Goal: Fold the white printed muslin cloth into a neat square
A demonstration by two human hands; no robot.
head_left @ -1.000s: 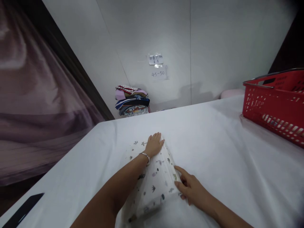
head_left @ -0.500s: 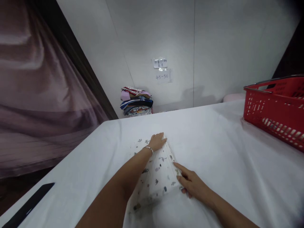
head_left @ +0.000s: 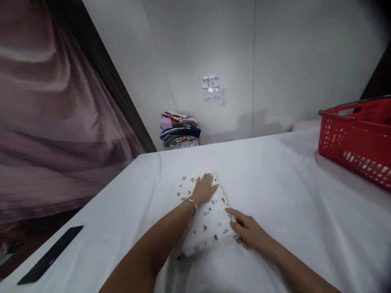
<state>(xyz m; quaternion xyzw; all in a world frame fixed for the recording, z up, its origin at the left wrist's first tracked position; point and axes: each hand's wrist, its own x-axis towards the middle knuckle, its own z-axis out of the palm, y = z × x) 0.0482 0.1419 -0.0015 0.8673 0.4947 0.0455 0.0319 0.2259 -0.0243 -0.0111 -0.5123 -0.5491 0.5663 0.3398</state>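
Note:
A white cloth (head_left: 205,226) with small grey plant and animal prints lies folded on the white-covered table (head_left: 262,175). Across its upper part my left hand (head_left: 204,189) rests flat, fingers spread, with a bracelet at the wrist. At the cloth's lower right corner, my right hand (head_left: 244,228) pinches the edge between thumb and fingers, some of them curled under it.
A red plastic basket (head_left: 360,142) stands at the right. Folded fabrics (head_left: 180,130) are piled beyond the far table edge. A black flat strip (head_left: 51,254) lies at the lower left, beside a pink curtain (head_left: 61,122).
My left hand has slid slightly back from the cloth's top edge and its fingers have spread flat. The whole view has shifted a little, moving the scene to the right.

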